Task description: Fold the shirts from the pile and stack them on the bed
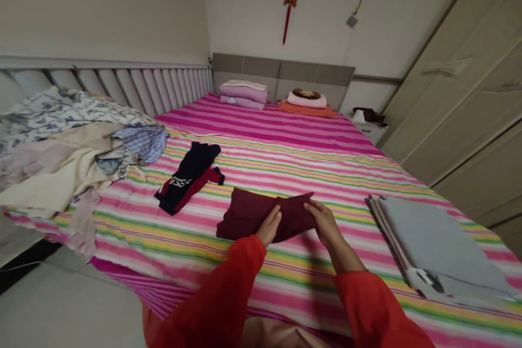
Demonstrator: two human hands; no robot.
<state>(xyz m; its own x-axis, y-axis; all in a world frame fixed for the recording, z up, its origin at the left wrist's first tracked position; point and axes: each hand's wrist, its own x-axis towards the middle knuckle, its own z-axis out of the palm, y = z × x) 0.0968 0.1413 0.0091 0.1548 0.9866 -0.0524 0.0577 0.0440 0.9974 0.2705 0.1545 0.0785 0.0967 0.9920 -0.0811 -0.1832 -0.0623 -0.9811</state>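
A maroon folded garment [250, 212] lies crosswise on the striped bed in front of me; its exact kind I cannot tell. My left hand [269, 225] rests on its middle, fingers stretched out along a crease. At the garment's right end, slightly raised, my right hand [322, 222] pinches the edge between thumb and fingers. Left of it, a black and red garment with white lettering [190, 176] is spread on the sheet, a short sleeve sticking out to the right.
Loose clothes [77, 152] are heaped on the bed's left side. A stack of folded grey cloth [436, 242] lies at the right. Folded purple bedding [243, 92] and a pink pillow [305, 100] sit by the headboard [297, 73]. Wardrobe doors [460, 81] stand to the right.
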